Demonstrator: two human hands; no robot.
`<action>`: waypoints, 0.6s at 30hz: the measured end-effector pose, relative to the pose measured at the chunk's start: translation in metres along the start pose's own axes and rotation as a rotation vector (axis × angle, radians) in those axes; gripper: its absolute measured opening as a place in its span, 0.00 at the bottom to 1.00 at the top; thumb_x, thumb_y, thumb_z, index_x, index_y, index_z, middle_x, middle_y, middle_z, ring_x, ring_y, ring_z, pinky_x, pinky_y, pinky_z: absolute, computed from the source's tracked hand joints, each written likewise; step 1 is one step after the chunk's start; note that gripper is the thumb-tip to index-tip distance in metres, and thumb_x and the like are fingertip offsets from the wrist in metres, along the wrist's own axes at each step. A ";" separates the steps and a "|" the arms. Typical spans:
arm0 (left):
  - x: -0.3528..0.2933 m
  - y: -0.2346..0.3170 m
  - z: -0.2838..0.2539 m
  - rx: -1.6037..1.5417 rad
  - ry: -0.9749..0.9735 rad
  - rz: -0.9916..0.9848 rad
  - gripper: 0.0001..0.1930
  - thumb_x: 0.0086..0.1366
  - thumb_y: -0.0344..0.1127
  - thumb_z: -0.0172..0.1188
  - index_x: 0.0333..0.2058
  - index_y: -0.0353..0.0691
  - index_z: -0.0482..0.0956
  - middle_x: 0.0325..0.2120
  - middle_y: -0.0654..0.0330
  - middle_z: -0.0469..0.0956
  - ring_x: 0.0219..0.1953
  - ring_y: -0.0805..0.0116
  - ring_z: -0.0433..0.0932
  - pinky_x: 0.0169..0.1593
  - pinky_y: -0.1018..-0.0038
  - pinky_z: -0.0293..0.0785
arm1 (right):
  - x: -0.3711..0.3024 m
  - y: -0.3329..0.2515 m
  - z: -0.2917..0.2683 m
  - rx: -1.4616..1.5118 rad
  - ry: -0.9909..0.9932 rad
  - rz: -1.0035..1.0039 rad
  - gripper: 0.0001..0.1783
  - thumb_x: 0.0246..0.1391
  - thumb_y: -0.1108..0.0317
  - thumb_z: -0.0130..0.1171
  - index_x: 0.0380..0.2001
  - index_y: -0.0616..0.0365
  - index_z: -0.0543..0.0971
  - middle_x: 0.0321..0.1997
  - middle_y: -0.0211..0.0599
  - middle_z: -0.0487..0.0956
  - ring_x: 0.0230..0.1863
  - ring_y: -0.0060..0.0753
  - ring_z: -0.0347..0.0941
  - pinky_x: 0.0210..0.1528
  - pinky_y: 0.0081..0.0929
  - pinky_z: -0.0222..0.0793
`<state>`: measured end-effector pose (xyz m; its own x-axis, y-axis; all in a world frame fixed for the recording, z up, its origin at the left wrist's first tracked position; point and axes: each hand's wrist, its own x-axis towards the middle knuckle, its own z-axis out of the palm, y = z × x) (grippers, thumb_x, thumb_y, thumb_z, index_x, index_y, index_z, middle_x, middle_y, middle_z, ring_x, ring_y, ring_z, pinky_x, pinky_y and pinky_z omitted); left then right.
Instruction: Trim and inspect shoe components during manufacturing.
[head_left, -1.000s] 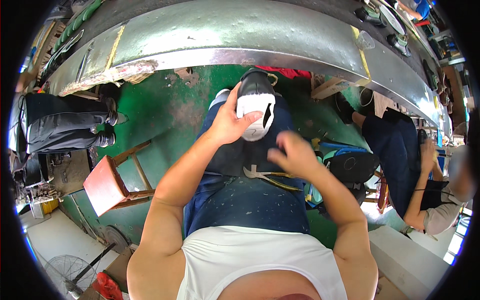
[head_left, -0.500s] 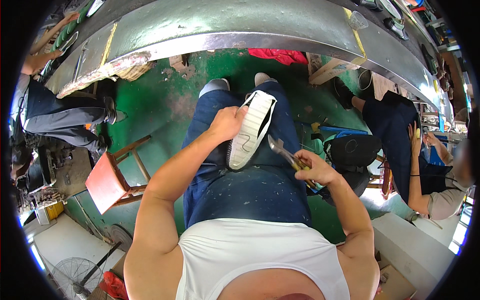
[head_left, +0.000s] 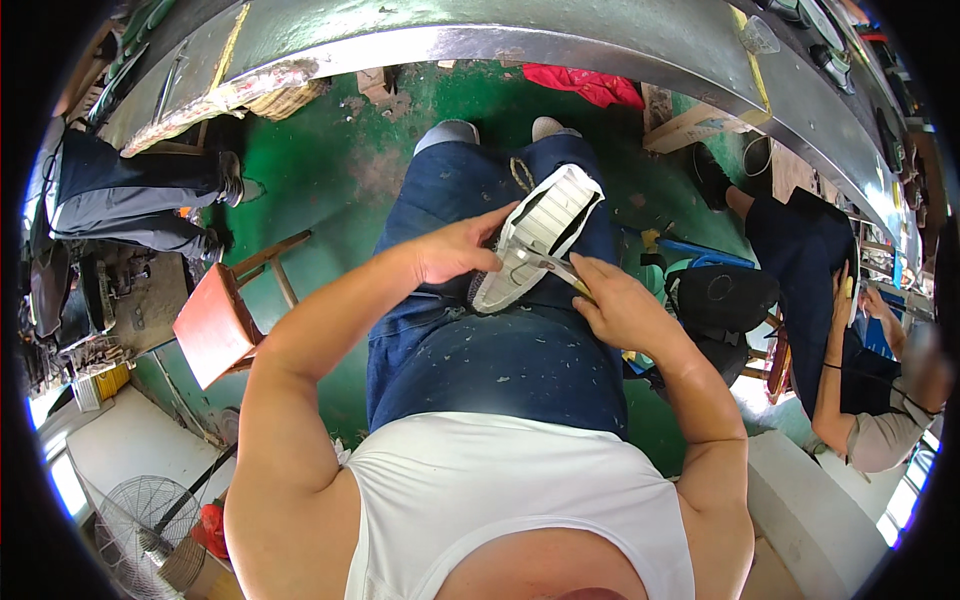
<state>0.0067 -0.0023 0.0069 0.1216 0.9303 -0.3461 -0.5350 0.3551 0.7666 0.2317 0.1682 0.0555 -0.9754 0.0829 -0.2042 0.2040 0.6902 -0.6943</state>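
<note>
A shoe (head_left: 560, 205) lies across my lap with its white, lined underside facing up and a dark gap along its right edge. My left hand (head_left: 462, 248) is closed on the shoe's left side, some of its fingers hidden beneath. In my right hand (head_left: 625, 302) is a pair of pliers (head_left: 543, 262) with a metal head and yellowish handles. The head of the pliers rests over the middle of the shoe's underside; whether the jaws grip anything there I cannot make out.
A metal-topped bench (head_left: 420, 45) runs along the far side. A red stool (head_left: 215, 325) stands to my left, a black bag (head_left: 720, 295) to my right. At right a co-worker sits in dark trousers (head_left: 800, 250); another person's legs (head_left: 140, 190) show at left. A fan (head_left: 150, 520) is at lower left.
My right hand has brought the pliers leftward from beside the shoe onto its underside. The left hand's hold has shifted down the shoe's side. The whole view has turned slightly.
</note>
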 end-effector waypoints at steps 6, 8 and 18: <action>-0.009 -0.015 0.001 -0.074 0.138 -0.058 0.49 0.55 0.25 0.52 0.74 0.38 0.39 0.71 0.54 0.55 0.72 0.66 0.54 0.73 0.69 0.47 | 0.027 -0.024 -0.022 -0.350 0.000 -0.080 0.26 0.55 0.70 0.60 0.54 0.72 0.70 0.46 0.60 0.77 0.49 0.58 0.76 0.54 0.45 0.71; -0.005 -0.013 0.010 -0.340 0.212 -0.086 0.36 0.74 0.45 0.44 0.74 0.40 0.43 0.71 0.55 0.57 0.70 0.63 0.59 0.72 0.66 0.53 | 0.037 -0.036 -0.038 -0.398 -0.379 0.144 0.20 0.54 0.70 0.59 0.49 0.70 0.72 0.40 0.54 0.78 0.39 0.54 0.78 0.43 0.45 0.74; 0.030 -0.064 -0.003 0.468 0.825 0.046 0.29 0.78 0.51 0.36 0.57 0.31 0.75 0.47 0.40 0.81 0.52 0.46 0.79 0.57 0.63 0.72 | 0.015 0.003 0.012 -0.072 -0.131 0.118 0.27 0.56 0.69 0.59 0.58 0.67 0.68 0.45 0.57 0.78 0.47 0.55 0.77 0.51 0.43 0.73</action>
<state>0.0421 0.0030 -0.0545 -0.6159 0.6495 -0.4459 -0.1137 0.4867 0.8661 0.2186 0.1624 0.0420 -0.9250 0.0752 -0.3725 0.3052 0.7312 -0.6102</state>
